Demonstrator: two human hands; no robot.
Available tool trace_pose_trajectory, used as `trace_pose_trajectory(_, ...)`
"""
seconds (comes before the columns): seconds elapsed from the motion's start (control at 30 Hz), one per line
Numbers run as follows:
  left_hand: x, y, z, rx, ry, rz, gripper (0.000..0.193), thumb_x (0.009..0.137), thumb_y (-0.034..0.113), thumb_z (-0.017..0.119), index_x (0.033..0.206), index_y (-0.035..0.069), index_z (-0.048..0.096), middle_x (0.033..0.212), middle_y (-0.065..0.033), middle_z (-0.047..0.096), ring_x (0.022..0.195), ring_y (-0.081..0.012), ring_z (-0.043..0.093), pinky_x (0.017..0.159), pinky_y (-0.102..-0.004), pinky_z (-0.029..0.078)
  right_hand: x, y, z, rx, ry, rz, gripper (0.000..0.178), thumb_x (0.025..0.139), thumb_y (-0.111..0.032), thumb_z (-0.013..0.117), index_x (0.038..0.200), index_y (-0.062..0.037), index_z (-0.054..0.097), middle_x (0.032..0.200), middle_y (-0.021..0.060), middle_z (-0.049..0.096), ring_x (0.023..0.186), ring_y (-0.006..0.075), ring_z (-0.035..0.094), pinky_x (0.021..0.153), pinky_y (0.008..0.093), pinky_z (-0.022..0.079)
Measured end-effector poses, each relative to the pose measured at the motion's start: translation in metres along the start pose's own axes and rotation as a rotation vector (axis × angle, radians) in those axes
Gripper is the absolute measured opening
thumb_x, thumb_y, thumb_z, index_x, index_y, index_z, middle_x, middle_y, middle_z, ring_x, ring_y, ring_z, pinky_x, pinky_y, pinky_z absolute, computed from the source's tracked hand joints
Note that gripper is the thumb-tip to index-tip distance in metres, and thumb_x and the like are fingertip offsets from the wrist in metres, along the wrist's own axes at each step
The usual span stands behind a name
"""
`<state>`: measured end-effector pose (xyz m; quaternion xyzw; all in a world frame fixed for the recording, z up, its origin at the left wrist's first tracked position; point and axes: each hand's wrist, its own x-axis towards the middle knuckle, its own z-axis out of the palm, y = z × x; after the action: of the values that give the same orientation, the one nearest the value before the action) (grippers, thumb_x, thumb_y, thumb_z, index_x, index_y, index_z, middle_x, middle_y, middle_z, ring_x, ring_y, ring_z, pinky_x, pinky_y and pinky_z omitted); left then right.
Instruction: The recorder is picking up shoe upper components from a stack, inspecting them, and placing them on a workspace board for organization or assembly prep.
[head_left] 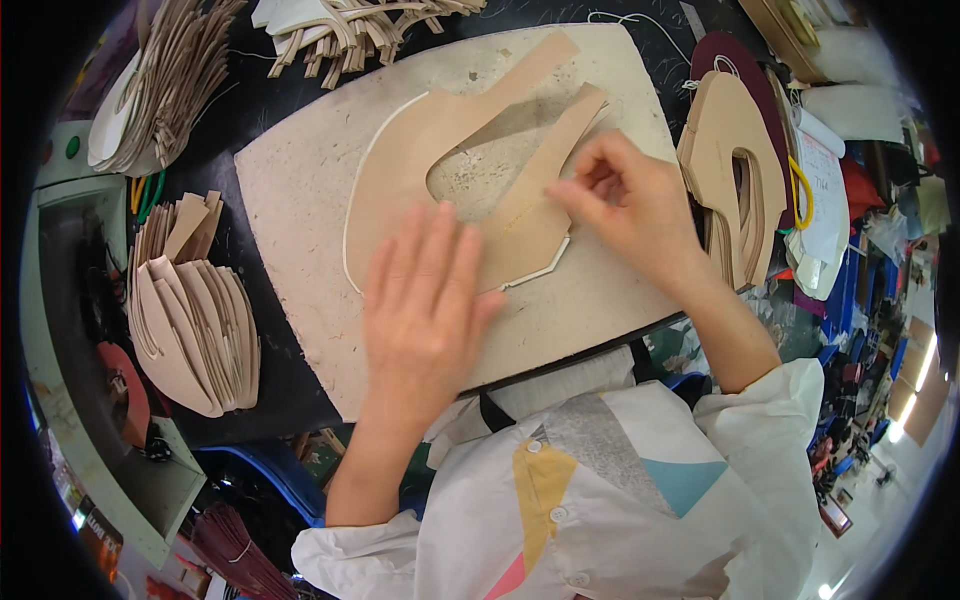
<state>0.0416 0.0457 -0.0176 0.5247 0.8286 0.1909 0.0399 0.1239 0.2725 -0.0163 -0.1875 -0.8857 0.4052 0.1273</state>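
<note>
A beige U-shaped shoe-upper piece lies flat on a pale work board, its two long arms pointing to the far right. A white strip shows along its left edge and part of its near right edge. My left hand rests flat on the near part of the piece with its fingers stretched out, slightly blurred. At the piece's right arm, my right hand has its fingers curled and thumb drawn in, touching or just above the edge. Whatever may be between those fingertips is hidden.
Left of the board stands a bundle of beige cut pieces, with another bundle farther back. More strips lie beyond the board. On the right is a stack of beige pieces beside white paper.
</note>
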Motion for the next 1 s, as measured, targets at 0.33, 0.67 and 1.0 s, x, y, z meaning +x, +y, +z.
trace_pose_trajectory(0.33, 0.001, 0.000, 0.016, -0.073, -0.127, -0.013, 0.093, 0.075, 0.058, 0.065, 0.141, -0.003, 0.043, 0.150, -0.0211, 0.039, 0.142, -0.0374, 0.032, 0.114, -0.0525, 0.024, -0.002, -0.001, 0.011, 0.106, -0.044, 0.144, 0.021, 0.081, -0.007, 0.074, 0.083, -0.0029, 0.054, 0.066, 0.0063, 0.061, 0.055, 0.0145, 0.060, 0.053, 0.0268, 0.049)
trace_pose_trajectory(0.67, -0.012, 0.009, 0.007, -0.139, -0.149, -0.037, 0.084, 0.072, 0.050, 0.072, 0.135, -0.002, 0.051, 0.144, -0.0193, 0.048, 0.137, -0.0341, 0.041, 0.112, -0.0487, 0.030, 0.003, 0.003, 0.004, 0.026, -0.157, 0.166, 0.021, 0.080, -0.009, 0.074, 0.082, -0.0012, 0.055, 0.067, 0.0088, 0.062, 0.056, 0.0164, 0.060, 0.055, 0.0283, 0.048)
trace_pose_trajectory(1.0, -0.017, -0.048, -0.024, 0.290, 0.117, 0.392, 0.038, 0.078, 0.016, 0.071, 0.113, 0.004, 0.066, 0.098, -0.0132, 0.067, 0.085, -0.0228, 0.063, 0.064, -0.0310, 0.049, -0.002, 0.011, 0.017, 0.189, -0.132, 0.114, 0.014, 0.088, -0.008, 0.069, 0.083, -0.0039, 0.057, 0.072, -0.0040, 0.055, 0.063, 0.0021, 0.047, 0.055, 0.0184, 0.039)
